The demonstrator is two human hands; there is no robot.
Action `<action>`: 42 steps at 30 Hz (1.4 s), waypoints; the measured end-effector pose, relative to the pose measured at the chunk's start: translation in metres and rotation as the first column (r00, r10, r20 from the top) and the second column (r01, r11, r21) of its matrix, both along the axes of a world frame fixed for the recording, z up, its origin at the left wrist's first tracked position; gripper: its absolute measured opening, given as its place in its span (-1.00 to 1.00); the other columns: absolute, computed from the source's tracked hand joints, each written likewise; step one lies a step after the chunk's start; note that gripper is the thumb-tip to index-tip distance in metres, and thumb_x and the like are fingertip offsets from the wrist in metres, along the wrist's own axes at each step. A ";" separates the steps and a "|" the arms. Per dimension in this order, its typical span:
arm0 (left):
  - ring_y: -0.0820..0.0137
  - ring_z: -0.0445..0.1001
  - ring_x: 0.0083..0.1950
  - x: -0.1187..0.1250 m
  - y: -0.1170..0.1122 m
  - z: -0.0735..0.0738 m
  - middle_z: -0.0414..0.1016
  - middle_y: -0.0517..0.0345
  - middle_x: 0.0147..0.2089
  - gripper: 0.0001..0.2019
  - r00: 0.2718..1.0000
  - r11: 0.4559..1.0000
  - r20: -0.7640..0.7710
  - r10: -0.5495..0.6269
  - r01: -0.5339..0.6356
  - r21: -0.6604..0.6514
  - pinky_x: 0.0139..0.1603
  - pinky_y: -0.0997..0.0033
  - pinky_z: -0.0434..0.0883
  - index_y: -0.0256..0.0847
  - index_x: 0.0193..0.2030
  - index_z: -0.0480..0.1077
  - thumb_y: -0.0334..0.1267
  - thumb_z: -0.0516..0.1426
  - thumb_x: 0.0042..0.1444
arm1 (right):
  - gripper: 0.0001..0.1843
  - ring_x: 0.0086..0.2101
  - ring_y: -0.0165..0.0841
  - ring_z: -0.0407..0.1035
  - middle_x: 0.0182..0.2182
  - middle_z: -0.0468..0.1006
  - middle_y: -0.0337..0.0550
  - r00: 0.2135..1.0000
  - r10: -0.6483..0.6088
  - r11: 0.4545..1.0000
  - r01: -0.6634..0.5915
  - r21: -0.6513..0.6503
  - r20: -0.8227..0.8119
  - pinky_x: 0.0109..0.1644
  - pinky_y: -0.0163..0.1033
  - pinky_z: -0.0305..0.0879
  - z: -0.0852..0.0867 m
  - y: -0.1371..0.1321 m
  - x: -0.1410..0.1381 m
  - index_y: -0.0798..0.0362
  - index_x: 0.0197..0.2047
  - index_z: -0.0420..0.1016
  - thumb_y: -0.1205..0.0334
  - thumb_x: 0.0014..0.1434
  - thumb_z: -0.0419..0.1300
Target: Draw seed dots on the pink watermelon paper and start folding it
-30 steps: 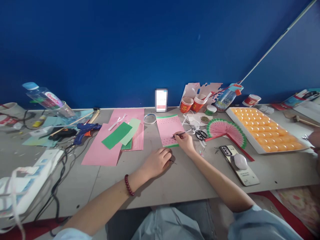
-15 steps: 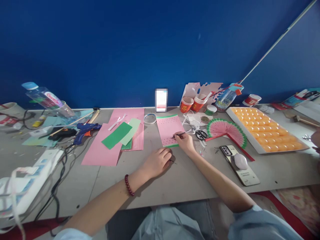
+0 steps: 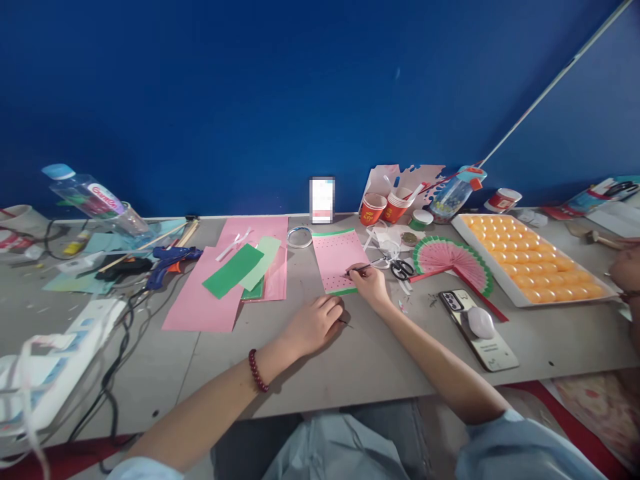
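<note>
In the head view, the right hand [image 3: 369, 285] is pinched closed around a thin pen [image 3: 358, 270], and its tip touches the lower right part of a pink paper sheet [image 3: 339, 259] with green strips at its far and near ends and rows of small dark dots. This sheet lies flat in the middle of the bench [image 3: 350, 360], nearer to the back edge than to the front edge. The left hand [image 3: 315, 325] rests on the bench just in front of the sheet, with the fingers curled loosely together and, as far as can be seen, holding nothing. The sheet looks very light and thin, so it probably slides and creases easily; it is better pressed flat near its near edge than lifted. The pen seems light and stiff, and a grip close to its tip looks steadiest. Scissors [image 3: 401, 269] and a folded watermelon paper fan [image 3: 453, 259] lie to the right, and a tray of orange balls [image 3: 535, 263] is near the right end.
</note>
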State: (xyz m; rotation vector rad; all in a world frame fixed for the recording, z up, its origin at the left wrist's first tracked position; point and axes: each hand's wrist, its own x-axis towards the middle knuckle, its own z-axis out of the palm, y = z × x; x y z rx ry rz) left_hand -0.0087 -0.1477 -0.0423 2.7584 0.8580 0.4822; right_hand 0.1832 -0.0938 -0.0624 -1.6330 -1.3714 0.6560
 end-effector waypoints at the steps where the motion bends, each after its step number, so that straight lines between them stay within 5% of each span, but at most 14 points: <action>1: 0.21 0.35 0.12 0.000 0.000 0.000 0.41 -0.03 0.05 -0.85 1.000 1.000 0.001 0.000 0.000 0.000 0.08 0.14 0.39 -0.20 -0.06 0.28 -0.32 -0.04 0.30 | -0.78 -0.44 -0.29 0.49 -0.52 0.60 -0.15 1.000 0.003 1.000 -0.003 0.000 -0.003 -0.34 -0.30 0.37 0.000 0.000 0.000 0.05 -0.49 0.53 0.18 -0.07 0.08; 26: 0.23 0.36 0.11 0.001 0.000 0.001 0.41 0.00 0.03 -0.86 1.000 1.000 0.007 -0.001 0.001 -0.012 0.08 0.16 0.39 -0.19 -0.06 0.29 -0.28 -0.03 0.30 | -0.77 -0.44 -0.28 0.50 -0.54 0.58 -0.17 0.991 -0.058 0.998 0.053 -0.039 -0.117 -0.36 -0.30 0.36 -0.006 0.006 0.016 0.09 -0.42 0.55 0.20 -0.07 0.10; 42: 0.24 0.37 0.08 0.001 0.000 0.003 0.42 0.01 0.01 -0.88 1.000 1.000 0.003 0.000 0.000 -0.015 0.06 0.18 0.39 -0.19 -0.09 0.29 -0.30 -0.02 0.29 | -0.78 -0.46 -0.28 0.47 -0.61 0.56 -0.19 0.996 -0.069 0.997 0.067 -0.042 -0.053 -0.38 -0.30 0.33 0.004 0.003 0.012 0.10 -0.48 0.55 0.19 -0.09 0.11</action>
